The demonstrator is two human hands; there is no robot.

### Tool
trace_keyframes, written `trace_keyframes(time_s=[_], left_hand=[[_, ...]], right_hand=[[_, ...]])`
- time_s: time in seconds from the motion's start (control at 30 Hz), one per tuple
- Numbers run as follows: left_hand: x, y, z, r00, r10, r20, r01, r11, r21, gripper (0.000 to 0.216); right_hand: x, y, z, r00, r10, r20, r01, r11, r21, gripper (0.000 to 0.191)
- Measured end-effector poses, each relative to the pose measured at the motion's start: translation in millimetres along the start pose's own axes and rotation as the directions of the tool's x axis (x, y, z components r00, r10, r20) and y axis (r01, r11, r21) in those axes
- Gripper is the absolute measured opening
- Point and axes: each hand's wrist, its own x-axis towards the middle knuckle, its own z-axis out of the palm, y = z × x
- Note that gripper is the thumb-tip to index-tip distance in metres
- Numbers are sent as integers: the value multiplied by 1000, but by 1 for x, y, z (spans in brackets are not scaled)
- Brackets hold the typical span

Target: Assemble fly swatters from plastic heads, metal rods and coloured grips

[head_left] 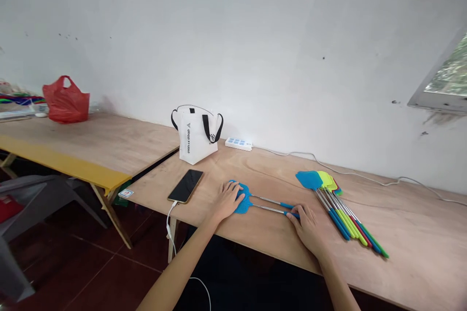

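Two blue fly swatters (255, 201) with metal shafts lie side by side on the plywood table (401, 233) in front of me. My left hand (228, 199) rests flat on their blue heads, fingers spread. My right hand (306, 221) lies over the blue handle ends, fingertips touching the nearer handle, fingers loosely curled. To the right lies a fanned bundle of several swatters (335, 204) in blue, yellow, green and red, apart from both hands.
A phone (186, 185) on a white cable lies left of my left hand. Behind it stand a white tote bag (197, 138) and a power strip (238, 144) by the wall. A second table (91, 141) with a red plastic bag (66, 100) is at left.
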Motion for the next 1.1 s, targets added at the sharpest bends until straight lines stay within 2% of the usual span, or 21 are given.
trace_keyframes(time_s=[0.53,0.7,0.87,1.1], left_hand=[[1,-2,1,1000,23,19,-24,998,55,33],[1,5,-4,1000,-21,-11,21,1000,22,30],[1,6,-4,996,-81,-30,80,997,-18,29],[2,3,-1,991,-130,-35,129,991,-38,41]], right_hand=[[0,1,3,1000,8,22,-7,998,-58,32],[-3,6,8,1000,3,3,-2,995,-96,37],[-3,6,10,998,58,2,-57,993,-103,39],[0,1,2,998,51,32,-50,998,-33,33]])
